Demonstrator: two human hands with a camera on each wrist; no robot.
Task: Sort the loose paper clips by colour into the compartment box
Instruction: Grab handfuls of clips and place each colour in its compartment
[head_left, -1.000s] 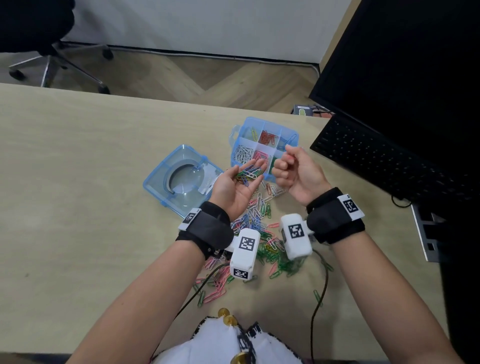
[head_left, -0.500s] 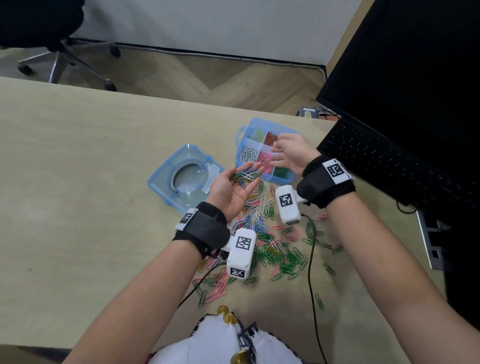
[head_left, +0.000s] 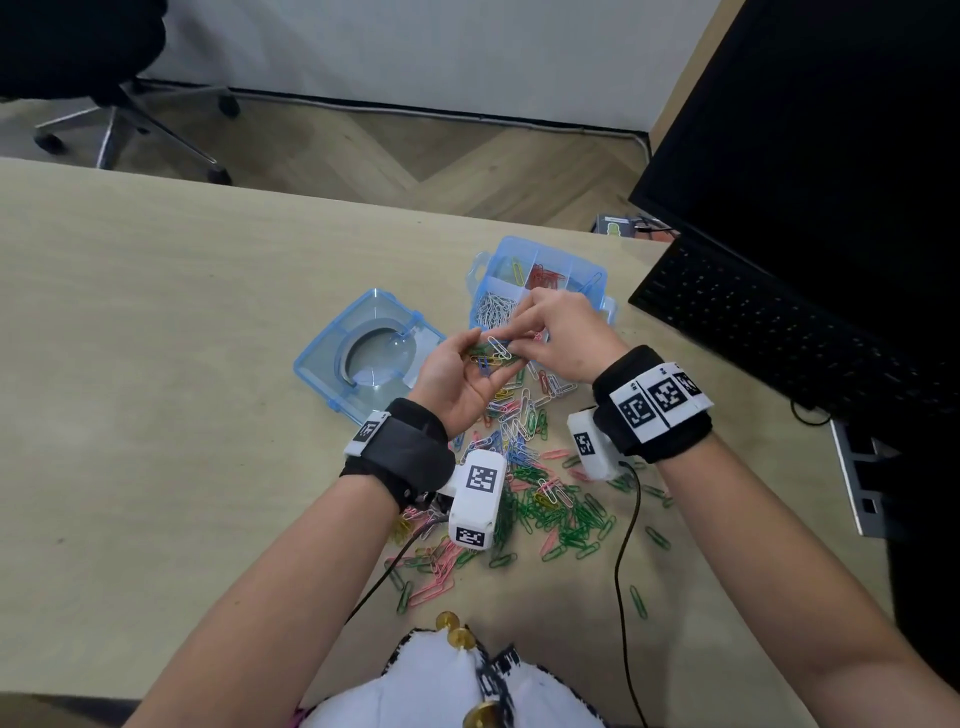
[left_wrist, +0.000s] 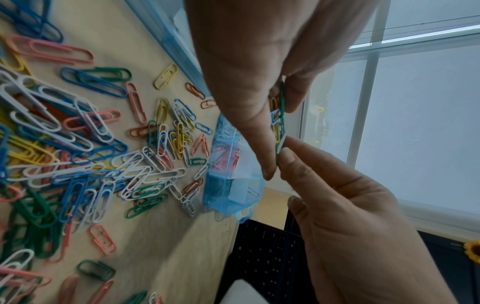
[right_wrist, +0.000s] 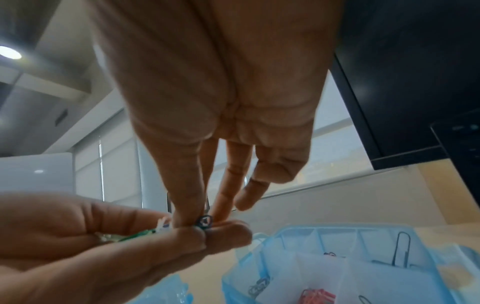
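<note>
My left hand (head_left: 457, 371) is palm up above the desk and cups a small bunch of mixed paper clips (head_left: 491, 356), held against its curled fingers (left_wrist: 262, 131). My right hand (head_left: 558, 332) reaches over from the right, and its thumb and fingertips (right_wrist: 187, 216) pinch a clip (right_wrist: 204, 221) at the edge of that bunch. The blue compartment box (head_left: 597, 275) stands just behind both hands, with white, yellow, red and pink clips in separate cells. A loose pile of coloured clips (head_left: 530, 467) lies on the desk under my wrists.
The box's clear blue lid (head_left: 363, 358) lies to the left of the box. A black keyboard (head_left: 769, 332) and a dark monitor (head_left: 831, 130) fill the right side. Cables (head_left: 621, 561) from the wrist cameras run across the desk. An office chair (head_left: 93, 62) stands on the floor beyond.
My right hand has come back from over the box to the bunch in my left palm and now pinches a clip there. My left hand has stayed cupped in place.
</note>
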